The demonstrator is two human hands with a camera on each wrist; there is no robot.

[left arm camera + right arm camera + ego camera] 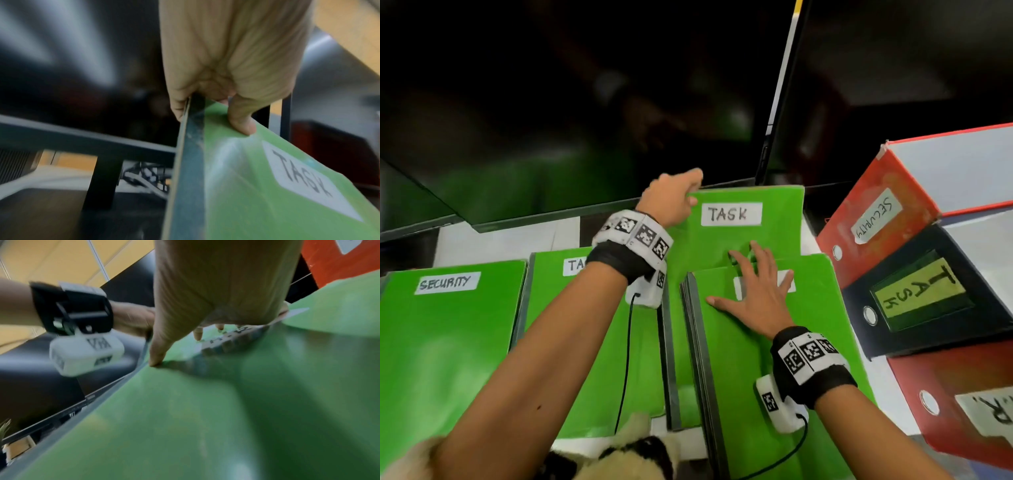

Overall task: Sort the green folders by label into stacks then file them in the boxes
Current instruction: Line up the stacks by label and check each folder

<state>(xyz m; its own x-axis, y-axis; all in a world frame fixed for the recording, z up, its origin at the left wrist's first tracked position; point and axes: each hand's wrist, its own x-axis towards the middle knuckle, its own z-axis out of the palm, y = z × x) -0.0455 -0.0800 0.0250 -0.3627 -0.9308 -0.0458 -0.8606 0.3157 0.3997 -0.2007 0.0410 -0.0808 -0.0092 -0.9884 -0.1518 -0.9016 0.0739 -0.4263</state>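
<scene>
Fingers and thumb of the left hand (pixel 671 202) pinch the far left corner of a flat, matte green card folder (pixel 743 236) with a white paper label lettered TASK. That folder lies far of centre, its near part tucked under a stack of green folders (pixel 763 370) with dark grey spines. On that stack the right hand (pixel 753 291) presses flat, fingers spread, gripping nothing. Left lie a SECURITY folder (pixel 445 346) and another partly hidden one (pixel 592 342). Right, glossy red and black box files (pixel 914 260) lean together.
</scene>
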